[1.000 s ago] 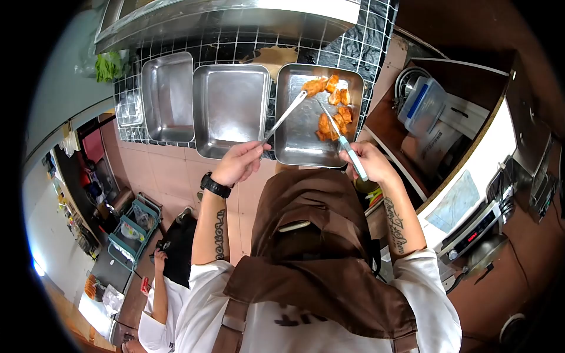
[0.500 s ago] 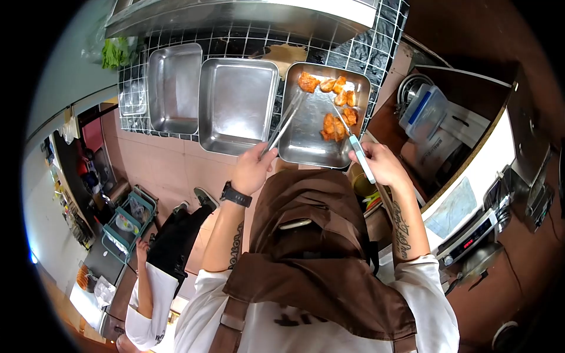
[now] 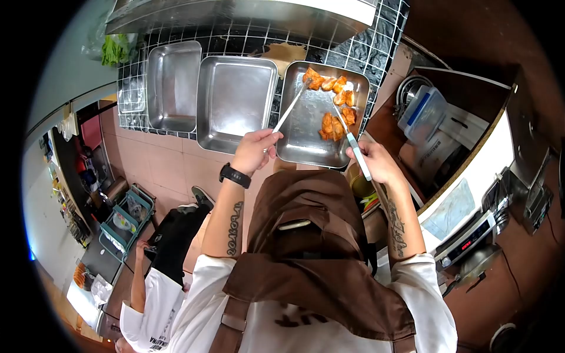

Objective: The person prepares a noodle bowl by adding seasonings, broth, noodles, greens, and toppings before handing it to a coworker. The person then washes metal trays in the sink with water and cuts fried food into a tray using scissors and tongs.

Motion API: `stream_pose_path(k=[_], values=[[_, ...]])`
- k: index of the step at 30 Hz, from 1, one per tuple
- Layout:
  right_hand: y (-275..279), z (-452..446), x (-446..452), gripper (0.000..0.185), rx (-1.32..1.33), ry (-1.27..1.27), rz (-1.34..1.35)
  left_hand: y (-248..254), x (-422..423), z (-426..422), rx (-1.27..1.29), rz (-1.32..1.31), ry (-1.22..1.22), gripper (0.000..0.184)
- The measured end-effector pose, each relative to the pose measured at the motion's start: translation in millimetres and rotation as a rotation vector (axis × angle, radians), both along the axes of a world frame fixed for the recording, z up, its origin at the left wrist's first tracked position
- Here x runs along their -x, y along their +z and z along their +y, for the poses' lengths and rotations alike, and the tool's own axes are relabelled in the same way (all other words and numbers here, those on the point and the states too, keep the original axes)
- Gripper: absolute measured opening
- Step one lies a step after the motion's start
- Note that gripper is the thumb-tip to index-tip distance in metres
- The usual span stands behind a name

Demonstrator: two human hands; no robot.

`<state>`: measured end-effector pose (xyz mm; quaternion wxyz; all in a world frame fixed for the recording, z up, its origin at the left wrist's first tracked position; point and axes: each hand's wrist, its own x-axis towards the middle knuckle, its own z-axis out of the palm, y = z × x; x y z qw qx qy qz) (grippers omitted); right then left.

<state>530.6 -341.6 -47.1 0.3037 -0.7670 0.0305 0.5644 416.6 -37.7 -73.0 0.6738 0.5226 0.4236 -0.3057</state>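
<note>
My left hand (image 3: 256, 152) is closed around metal tongs (image 3: 290, 112), whose tips touch an orange-brown piece of meat (image 3: 313, 77) at the far left corner of a steel tray (image 3: 300, 138). In my right hand (image 3: 376, 162) is a knife with a pale blue handle (image 3: 360, 157). Its thin blade points away from me into the tray, between two groups of meat. Several cut pieces (image 3: 339, 85) lie along the far right side. Nearer to me, more meat (image 3: 333, 125) sits beside the blade.
Two steel trays (image 3: 236, 144) (image 3: 172, 120) stand left of the meat tray on a black-and-white tiled counter. A metal ledge (image 3: 235, 20) runs behind them. On the right, an open cabinet holds a plastic container (image 3: 422, 112). A co-worker (image 3: 156, 294) is at lower left.
The tongs have closed up from two spread arms to one narrow line, their tips now at the far left piece. The knife has shifted slightly. The co-worker's arm has moved.
</note>
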Motion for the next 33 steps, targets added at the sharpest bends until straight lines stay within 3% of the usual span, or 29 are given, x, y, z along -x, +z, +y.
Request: stream_pose_path(k=[5,6,15,17,18,19,21,24,28,31,33], values=[[-4.1,-2.9,-13.9,0.053,-0.079,0.030,-0.026,11.9,3.8,28.4,0.122,-0.021,-0.055,0.025],[2.4,-0.7,-22.7,0.045,-0.067,0.164,-0.044,12.0,5.5,35.5,0.151,-0.022,-0.062,0.025],[0.2,5.8,-43.1,0.067,-0.105,0.296,-0.008,19.1,-0.1,60.5,0.215,-0.011,-0.262,0.024],[-0.6,8.0,-40.5,0.048,-0.148,0.323,-0.052,19.2,-0.6,63.5,0.198,0.004,-0.301,0.024],[0.7,7.9,-41.7,0.045,-0.100,0.289,0.063,18.6,-0.6,65.1,0.205,-0.008,-0.311,0.024],[-4.6,5.5,-37.9,0.042,-0.142,0.296,0.014,14.8,0.4,67.4,0.220,-0.022,-0.306,0.024],[-19.6,1.0,-27.9,0.041,-0.206,0.179,0.065,13.7,-1.7,69.5,0.205,-0.013,-0.313,0.024],[-22.9,3.9,-25.5,0.055,-0.116,0.153,0.059,15.0,-8.3,73.0,0.207,-0.026,-0.321,0.024],[-40.1,-0.5,-12.4,0.047,-0.210,0.053,0.001,15.0,-16.4,81.9,0.170,0.010,-0.347,0.023],[-37.0,-2.0,-13.7,0.035,-0.220,0.148,0.010,4.2,-16.9,85.7,0.165,-0.002,-0.386,0.023],[-25.4,-1.2,-17.8,0.039,-0.159,0.142,0.091,4.9,-19.5,89.7,0.160,-0.023,-0.423,0.023]])
